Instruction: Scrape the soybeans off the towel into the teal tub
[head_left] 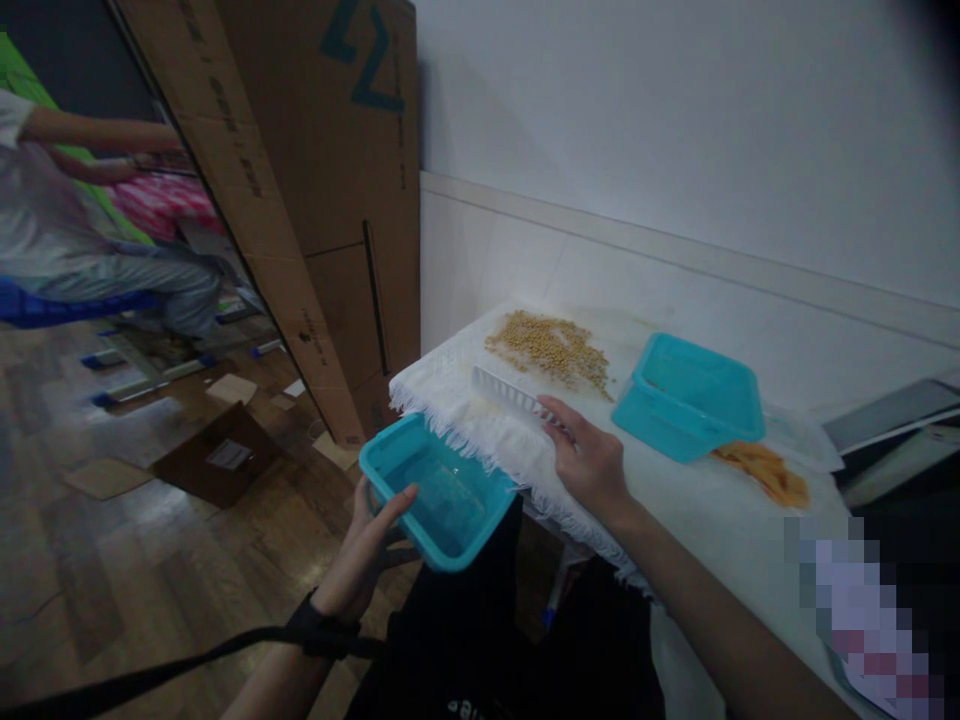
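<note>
My left hand (382, 525) grips a teal plastic tub (457, 548), thumb over its rim and fingers underneath. The tub is tilted and held just below the fringed edge of a white cloth (450, 385) on the table. My right hand (589, 455) is closed on a long white slotted plastic strip (506, 388), which stands on edge over the cloth. Beyond the strip, a spread of small yellow-tan beans (551, 345) lies on the cloth. Whether the strip touches any beans, I cannot tell.
A second teal tub (675, 435) stands on the table to the right, beside an orange-brown cloth-like bundle (765, 475). A tall cardboard box (337, 200) rises behind left. Flattened cardboard (217, 455) lies on the floor. Another person (90, 220) sits at far left.
</note>
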